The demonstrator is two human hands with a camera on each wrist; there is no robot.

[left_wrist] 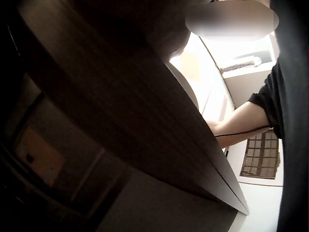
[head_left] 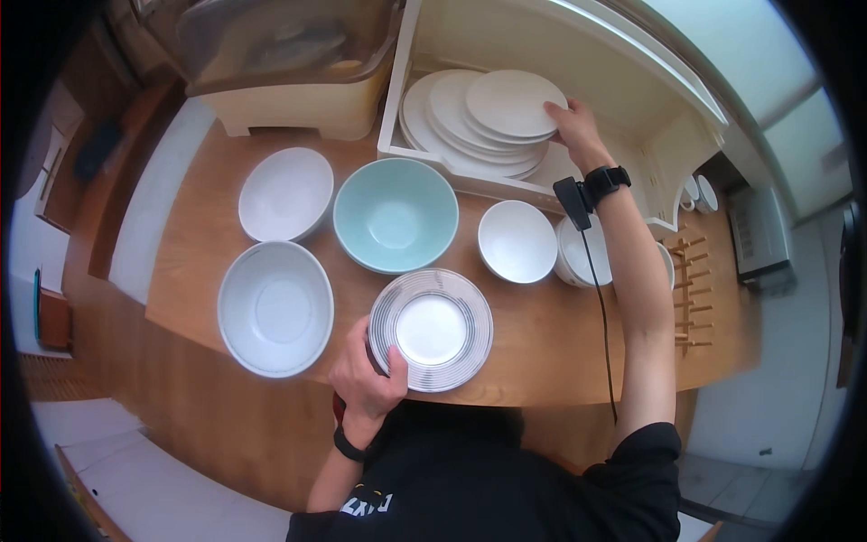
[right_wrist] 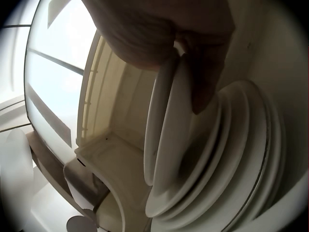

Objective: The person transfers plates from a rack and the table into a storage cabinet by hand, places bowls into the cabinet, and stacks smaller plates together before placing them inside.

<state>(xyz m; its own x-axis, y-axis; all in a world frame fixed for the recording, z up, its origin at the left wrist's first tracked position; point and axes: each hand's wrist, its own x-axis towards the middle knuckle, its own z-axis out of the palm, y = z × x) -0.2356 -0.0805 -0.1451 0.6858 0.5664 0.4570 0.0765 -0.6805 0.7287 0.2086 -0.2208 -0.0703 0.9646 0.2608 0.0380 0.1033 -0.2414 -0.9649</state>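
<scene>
My left hand point(head_left: 368, 375) holds the left rim of a plate with grey rings point(head_left: 432, 330) at the table's front edge, thumb over the rim. In the left wrist view the dark table edge point(left_wrist: 145, 116) hides most of that hand's work. Inside a cream dish box, my right hand point(head_left: 575, 131) pinches the right edge of the top white plates point(head_left: 515, 101). The right wrist view shows two white plates point(right_wrist: 175, 130) tilted up at the hand, with fingers behind them. Below lies a stack of white plates point(right_wrist: 241, 154), fanned toward the left of the box.
A pale green bowl point(head_left: 396, 212) stands mid-table, with white bowls point(head_left: 286, 191) to its left and another white bowl point(head_left: 517, 241) to its right. The box's front wall point(head_left: 470, 178) runs behind them. A wooden peg rack point(head_left: 694, 294) is at the right; a cable point(head_left: 601, 307) hangs from the right wrist.
</scene>
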